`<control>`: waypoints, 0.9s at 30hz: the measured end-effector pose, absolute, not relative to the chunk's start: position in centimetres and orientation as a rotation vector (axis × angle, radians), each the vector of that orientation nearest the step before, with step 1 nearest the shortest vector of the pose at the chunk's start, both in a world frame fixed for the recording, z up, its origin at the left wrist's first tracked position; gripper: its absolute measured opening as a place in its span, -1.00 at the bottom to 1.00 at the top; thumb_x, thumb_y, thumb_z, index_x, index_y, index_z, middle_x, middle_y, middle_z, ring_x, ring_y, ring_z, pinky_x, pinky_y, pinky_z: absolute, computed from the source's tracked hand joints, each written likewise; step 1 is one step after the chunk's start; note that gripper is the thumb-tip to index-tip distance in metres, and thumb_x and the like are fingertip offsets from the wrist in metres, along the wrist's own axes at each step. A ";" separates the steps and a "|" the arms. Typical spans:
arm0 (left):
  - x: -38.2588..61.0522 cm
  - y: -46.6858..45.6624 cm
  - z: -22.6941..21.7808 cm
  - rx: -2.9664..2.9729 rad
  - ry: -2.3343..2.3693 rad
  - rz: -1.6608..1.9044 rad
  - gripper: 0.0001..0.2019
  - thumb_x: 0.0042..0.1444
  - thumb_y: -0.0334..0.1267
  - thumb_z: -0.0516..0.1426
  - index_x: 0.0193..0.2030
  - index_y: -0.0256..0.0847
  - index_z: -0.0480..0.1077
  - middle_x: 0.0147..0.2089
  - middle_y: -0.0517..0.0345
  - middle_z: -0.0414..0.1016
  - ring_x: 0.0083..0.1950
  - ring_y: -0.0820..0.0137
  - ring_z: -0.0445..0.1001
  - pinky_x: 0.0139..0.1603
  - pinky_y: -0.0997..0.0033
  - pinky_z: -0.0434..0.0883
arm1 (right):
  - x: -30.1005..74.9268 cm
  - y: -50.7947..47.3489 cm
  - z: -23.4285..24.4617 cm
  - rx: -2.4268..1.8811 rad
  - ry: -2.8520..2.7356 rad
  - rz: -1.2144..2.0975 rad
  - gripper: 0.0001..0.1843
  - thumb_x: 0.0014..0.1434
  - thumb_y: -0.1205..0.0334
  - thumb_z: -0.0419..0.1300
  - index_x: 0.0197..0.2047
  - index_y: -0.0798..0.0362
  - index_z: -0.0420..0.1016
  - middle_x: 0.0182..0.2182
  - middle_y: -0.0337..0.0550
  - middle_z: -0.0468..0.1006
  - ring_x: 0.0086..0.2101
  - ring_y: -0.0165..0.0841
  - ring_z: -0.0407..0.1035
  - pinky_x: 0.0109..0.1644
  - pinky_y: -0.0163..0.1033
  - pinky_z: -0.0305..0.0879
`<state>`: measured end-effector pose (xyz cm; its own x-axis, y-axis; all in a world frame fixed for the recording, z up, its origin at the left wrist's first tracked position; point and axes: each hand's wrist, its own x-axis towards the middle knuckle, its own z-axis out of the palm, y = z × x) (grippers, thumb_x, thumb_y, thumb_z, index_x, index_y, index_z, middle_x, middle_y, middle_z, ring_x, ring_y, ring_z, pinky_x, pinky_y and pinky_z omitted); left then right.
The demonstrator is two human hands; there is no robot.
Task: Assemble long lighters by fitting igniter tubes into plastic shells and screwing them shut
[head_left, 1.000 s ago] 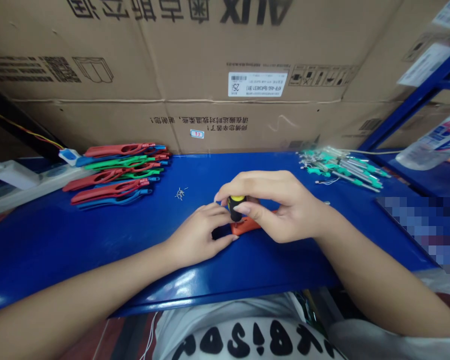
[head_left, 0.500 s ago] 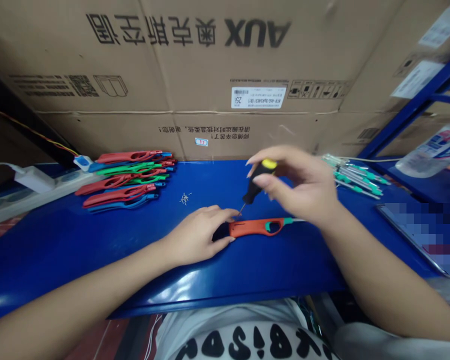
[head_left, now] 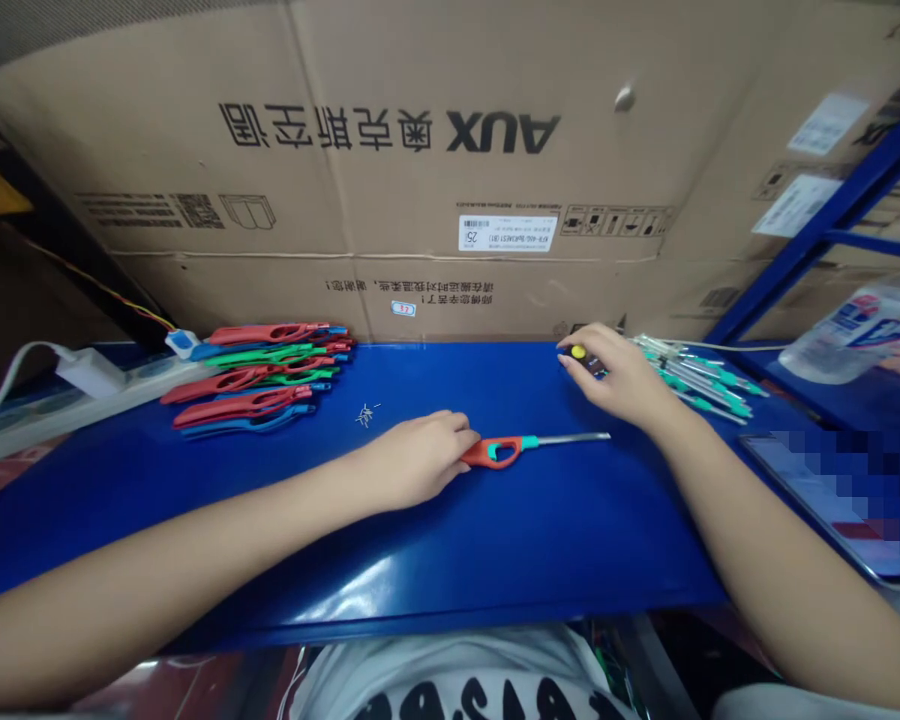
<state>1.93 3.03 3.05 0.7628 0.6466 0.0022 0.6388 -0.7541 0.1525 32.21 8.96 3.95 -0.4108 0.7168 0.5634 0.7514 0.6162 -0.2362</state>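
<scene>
An orange long-nosed lighter [head_left: 521, 446] with a teal trigger and a metal tube lies on the blue table [head_left: 540, 530]. My left hand [head_left: 412, 458] is closed over its handle end. My right hand [head_left: 619, 378] rests on the table to the right, fingers curled around a black screwdriver with a yellow cap [head_left: 583, 357], next to a pile of metal tubes with teal ends [head_left: 701, 375]. A few small screws [head_left: 364, 414] lie left of my left hand.
A stack of red, green and blue lighter shells [head_left: 262, 375] lies at the back left, beside a white power strip [head_left: 60, 395]. Large cardboard boxes [head_left: 435, 180] wall off the back. A plastic bag [head_left: 862, 320] and a blue rack post [head_left: 817, 230] stand at right.
My right hand has lifted the screwdriver off the lighter and carried it right, down to the table by the tubes. My left hand has slid further over the lighter's handle.
</scene>
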 end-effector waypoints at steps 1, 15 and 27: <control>1.9 4.1 3.4 2.814 1.029 0.073 -0.74 0.28 -0.33 0.13 0.07 -0.25 0.48 -0.04 -0.06 0.51 -0.03 0.18 0.52 -0.03 0.27 0.46 | 32.4 9.1 4.0 -1.169 -2.213 -0.062 -0.79 0.33 0.16 0.06 -0.07 0.00 0.47 -0.11 0.01 0.50 -0.11 -0.18 0.45 -0.01 -0.07 0.42; -0.9 17.9 4.1 2.802 1.342 0.154 -0.68 0.16 -0.31 0.14 0.04 -0.26 0.51 0.03 -0.09 0.54 -0.01 0.18 0.53 0.01 0.31 0.41 | 34.0 10.1 1.8 -1.754 -2.465 0.224 -0.62 0.13 0.34 0.15 0.05 0.10 0.42 -0.01 0.07 0.33 -0.16 -0.25 0.42 0.08 -0.11 0.36; -0.4 19.6 1.7 2.812 1.445 0.267 -0.68 0.26 -0.28 0.07 0.10 -0.26 0.48 0.11 -0.10 0.52 0.12 0.18 0.49 0.09 0.31 0.38 | 33.4 10.1 1.4 -1.779 -2.459 0.226 -0.55 0.23 0.30 0.08 0.18 0.10 0.36 0.03 0.09 0.37 -0.18 -0.25 0.46 0.05 -0.13 0.38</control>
